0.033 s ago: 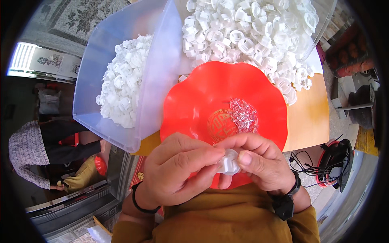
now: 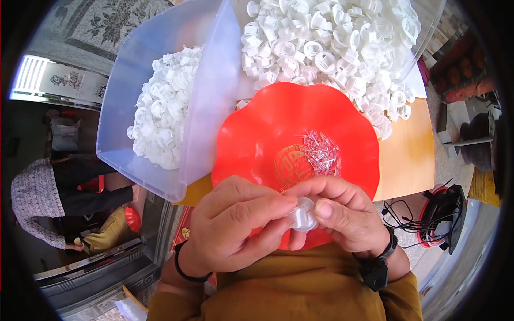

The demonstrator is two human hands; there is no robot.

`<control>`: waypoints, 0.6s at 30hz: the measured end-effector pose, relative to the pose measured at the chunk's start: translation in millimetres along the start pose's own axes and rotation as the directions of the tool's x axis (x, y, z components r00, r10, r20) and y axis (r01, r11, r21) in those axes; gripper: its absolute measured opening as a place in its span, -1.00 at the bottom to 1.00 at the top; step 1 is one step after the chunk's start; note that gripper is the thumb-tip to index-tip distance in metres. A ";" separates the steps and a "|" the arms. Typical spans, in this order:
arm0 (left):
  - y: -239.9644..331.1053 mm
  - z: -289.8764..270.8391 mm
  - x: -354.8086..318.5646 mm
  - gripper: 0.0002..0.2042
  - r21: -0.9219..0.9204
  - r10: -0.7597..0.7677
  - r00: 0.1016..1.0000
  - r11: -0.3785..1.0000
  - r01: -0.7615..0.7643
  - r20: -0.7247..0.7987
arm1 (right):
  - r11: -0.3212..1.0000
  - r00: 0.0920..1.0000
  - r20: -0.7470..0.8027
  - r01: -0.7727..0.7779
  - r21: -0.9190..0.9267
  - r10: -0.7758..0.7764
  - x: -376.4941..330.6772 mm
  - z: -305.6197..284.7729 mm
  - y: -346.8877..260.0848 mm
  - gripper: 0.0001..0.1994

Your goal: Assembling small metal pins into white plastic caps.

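Over the near edge of a red scalloped plate (image 2: 251,139), both my hands meet at a small translucent white plastic piece (image 2: 304,216). My left hand (image 2: 233,224) pinches its left side between thumb and fingers. On the opposite side my right hand (image 2: 350,214) grips it, thumb pressed against the rim. The fingertips hide part of the piece, and I cannot tell whether the left ones also hold a tiny part. Inside the plate lies a little heap of thin clear pin-like parts (image 2: 323,152), just beyond my fingers.
A translucent bin (image 2: 206,101) at left holds many white plastic pieces (image 2: 166,107). A larger heap of round white pieces (image 2: 326,48) spreads across the far wooden table (image 2: 412,144). Black cables (image 2: 409,222) lie at right. Another person (image 2: 40,192) bends over at far left.
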State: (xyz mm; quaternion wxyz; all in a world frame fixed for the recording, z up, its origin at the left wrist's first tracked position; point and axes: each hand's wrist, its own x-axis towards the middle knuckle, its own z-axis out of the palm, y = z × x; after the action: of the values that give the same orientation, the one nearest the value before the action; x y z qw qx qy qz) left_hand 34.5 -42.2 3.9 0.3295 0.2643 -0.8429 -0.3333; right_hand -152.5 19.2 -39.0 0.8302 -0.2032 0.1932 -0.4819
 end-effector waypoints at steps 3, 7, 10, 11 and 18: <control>1.5 -0.2 0.2 -0.76 -0.015 0.009 1.000 1.000 -0.009 -0.027 | 1.000 1.000 0.015 0.002 0.001 -0.002 -0.2 0.6 0.1 -0.65; 0.4 0.0 -0.9 -0.78 -0.032 -0.007 0.999 0.999 0.006 -0.034 | 1.000 1.000 0.019 0.006 0.007 -0.006 1.0 -0.3 1.1 -0.65; -0.6 -1.1 0.7 -0.80 -0.023 0.027 0.999 0.999 -0.028 -0.040 | 1.000 1.000 0.023 -0.003 0.013 0.002 1.6 0.7 0.2 -0.65; -0.3 -1.7 1.2 -0.81 -0.012 0.044 0.998 0.999 -0.044 -0.038 | 1.000 1.000 0.024 -0.004 0.014 0.003 1.3 0.8 0.0 -0.65; 2.1 -4.9 2.8 -0.90 0.026 -0.007 1.000 1.000 0.007 -0.014 | 0.998 1.000 0.002 0.020 -0.057 -0.020 0.9 4.2 -2.0 -0.64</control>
State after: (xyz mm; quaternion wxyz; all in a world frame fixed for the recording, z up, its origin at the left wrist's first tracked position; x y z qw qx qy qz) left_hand 35.8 -44.6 9.2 0.3309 0.2739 -0.8439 -0.3214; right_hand -151.4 18.1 -34.5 0.8194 -0.2289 0.2042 -0.4843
